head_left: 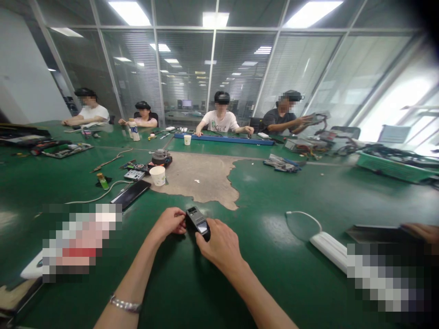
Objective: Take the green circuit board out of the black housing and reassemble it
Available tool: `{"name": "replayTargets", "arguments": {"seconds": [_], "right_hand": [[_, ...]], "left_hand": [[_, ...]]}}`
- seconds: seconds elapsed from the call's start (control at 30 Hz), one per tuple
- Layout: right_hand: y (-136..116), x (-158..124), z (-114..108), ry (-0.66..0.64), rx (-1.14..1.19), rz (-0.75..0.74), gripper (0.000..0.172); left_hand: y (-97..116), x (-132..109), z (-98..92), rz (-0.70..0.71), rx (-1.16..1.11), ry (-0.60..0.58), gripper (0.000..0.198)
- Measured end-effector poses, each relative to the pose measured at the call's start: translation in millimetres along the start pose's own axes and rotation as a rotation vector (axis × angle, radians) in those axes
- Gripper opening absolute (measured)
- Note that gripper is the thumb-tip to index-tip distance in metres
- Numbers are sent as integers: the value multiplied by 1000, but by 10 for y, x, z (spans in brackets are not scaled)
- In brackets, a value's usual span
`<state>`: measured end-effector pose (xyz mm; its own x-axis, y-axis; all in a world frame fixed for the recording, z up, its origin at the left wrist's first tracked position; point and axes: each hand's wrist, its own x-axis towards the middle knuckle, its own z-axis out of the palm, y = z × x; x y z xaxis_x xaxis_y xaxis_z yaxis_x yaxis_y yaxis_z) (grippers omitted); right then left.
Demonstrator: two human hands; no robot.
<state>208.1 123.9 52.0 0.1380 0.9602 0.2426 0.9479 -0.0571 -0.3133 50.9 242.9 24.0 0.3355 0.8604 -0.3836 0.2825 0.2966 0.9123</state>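
Note:
A small dark grey handheld device (197,218) with a little lit screen at its near end is tilted just above or on the green tabletop in front of me; I cannot tell which. My right hand (221,242) is closed round its near right end, thumb beside the screen. At the far left edge of the device, my left hand (171,222) has its fingers curled in and touching its side. Those fingertips are partly hidden. A silver bracelet (125,304) circles my left wrist.
Beyond my hands lies a bare brown patch (202,178) with a paper cup (158,176). Left of it is a black phone (132,194). A white power strip (329,249) lies right, near another person's hand (427,232). Several people sit across the table; a green basket (394,167) holds cables.

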Motion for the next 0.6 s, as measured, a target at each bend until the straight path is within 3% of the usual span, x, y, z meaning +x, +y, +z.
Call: {"name": "replayTargets", "arguments": {"seconds": [0.17, 0.37, 0.6], "right_hand": [[9, -8, 9, 37, 52, -37, 42], [-33, 10, 51, 65, 83, -16, 23], [10, 60, -82, 161, 230, -10, 20]], "left_hand": [[-24, 5, -6, 24, -23, -27, 21], [-4, -3, 24, 69, -69, -32, 25], [-29, -5, 30, 89, -93, -27, 26]]}}
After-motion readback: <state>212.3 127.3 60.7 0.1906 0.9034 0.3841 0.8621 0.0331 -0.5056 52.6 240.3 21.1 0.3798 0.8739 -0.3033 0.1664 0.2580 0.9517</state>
